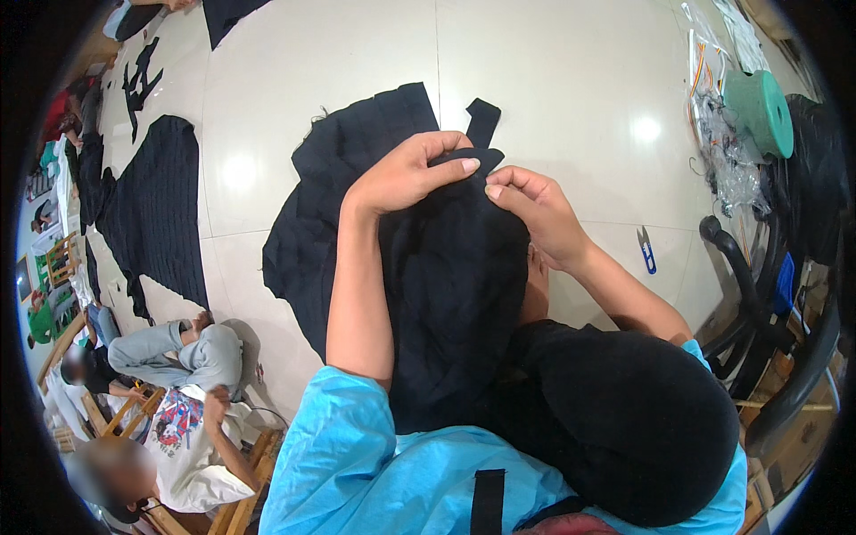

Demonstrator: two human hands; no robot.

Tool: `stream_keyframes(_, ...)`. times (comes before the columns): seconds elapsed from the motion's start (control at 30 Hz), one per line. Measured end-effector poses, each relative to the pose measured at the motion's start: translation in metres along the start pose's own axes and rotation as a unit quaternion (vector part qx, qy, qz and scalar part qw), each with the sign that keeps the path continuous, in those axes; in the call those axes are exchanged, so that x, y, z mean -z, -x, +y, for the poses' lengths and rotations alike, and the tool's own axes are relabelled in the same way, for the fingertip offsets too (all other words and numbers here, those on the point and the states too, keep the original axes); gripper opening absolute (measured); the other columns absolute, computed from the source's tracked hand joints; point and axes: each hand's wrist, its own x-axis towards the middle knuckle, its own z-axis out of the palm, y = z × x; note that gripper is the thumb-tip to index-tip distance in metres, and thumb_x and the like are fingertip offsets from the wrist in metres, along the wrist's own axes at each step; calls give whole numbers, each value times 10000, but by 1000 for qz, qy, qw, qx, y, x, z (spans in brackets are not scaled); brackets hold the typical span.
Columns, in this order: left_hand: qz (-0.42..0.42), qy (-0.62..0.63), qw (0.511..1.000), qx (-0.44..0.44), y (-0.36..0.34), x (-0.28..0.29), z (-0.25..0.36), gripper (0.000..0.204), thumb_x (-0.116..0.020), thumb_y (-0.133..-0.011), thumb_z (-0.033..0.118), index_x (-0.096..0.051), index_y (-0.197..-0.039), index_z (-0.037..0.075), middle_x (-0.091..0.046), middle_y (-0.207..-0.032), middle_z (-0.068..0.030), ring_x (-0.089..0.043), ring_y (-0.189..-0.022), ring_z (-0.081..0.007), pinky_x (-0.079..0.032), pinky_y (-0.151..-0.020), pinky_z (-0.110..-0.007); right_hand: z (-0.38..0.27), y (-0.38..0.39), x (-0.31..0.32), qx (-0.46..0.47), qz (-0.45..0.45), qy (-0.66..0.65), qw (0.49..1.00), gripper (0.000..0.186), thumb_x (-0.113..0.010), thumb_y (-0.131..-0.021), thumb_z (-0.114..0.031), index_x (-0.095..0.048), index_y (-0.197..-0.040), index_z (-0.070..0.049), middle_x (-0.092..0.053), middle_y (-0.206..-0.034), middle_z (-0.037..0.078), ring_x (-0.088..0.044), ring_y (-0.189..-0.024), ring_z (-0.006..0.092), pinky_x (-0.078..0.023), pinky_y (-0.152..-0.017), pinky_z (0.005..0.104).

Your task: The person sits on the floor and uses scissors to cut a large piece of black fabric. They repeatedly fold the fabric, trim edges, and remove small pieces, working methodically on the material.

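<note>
A large black cloth (446, 294) lies bunched over my lap and spreads onto the floor. My left hand (410, 174) is closed on its upper edge, thumb pressed on top of the fabric. Close to the right of it, my right hand (539, 209) pinches the same edge between thumb and fingers. Whether a needle or pin sits between those fingertips is too small to see. A short black fabric strip (483, 122) sticks out beyond the cloth's far edge.
Blue-handled thread snips (647, 250) lie on the tiled floor to my right. Beyond them are a black chair base (744, 294), a green stool (758, 111) and clear plastic bags (724, 134). More black fabric (160, 214) and a seated person (192, 428) are at left.
</note>
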Motion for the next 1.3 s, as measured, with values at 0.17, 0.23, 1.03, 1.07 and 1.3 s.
stream_keyframes(0.17,9,-33,999,10,2,0,3,280,-781,-981,276,-747,-1004,-1,-678,-902,-7,-585,-879,-119,-480,-880,-306,-6,-3,-3,-20,0,-26,999,142,-690,-1046,-138,-711,-1121,-20,-705,-1051,4,-636,-964,61,-514,-886,244)
stream_keyframes(0.23,-8,-35,999,36,1,-1,-2,270,-809,-961,271,-761,-967,5,-683,-864,2,-589,-844,-114,-485,-850,-310,-3,-3,-1,-19,-4,-26,999,143,-691,-1044,-137,-711,-1122,-19,-706,-1047,9,-637,-962,62,-515,-883,242)
stream_keyframes(1.03,73,6,997,-3,-11,-19,3,150,-809,-939,164,-810,-1011,32,-755,-910,9,-653,-863,-73,-512,-840,-266,1,-2,-7,-5,68,-57,996,103,-709,-1027,-191,-696,-1015,-89,-686,-986,-19,-600,-956,57,-472,-909,250)
stream_keyframes(1.07,74,10,997,-5,-11,-19,3,147,-808,-939,164,-809,-1008,34,-753,-906,11,-651,-860,-72,-512,-837,-264,2,-2,-7,-6,67,-64,996,101,-704,-1027,-190,-694,-1013,-90,-686,-985,-18,-598,-954,58,-470,-910,251)
stream_keyframes(1.3,74,4,997,-15,-11,-19,1,133,-807,-938,159,-807,-1001,43,-742,-884,19,-642,-830,-66,-507,-807,-257,3,-2,-5,-23,68,-99,993,94,-683,-1023,-174,-691,-1013,-81,-686,-983,-7,-601,-951,78,-470,-918,261)
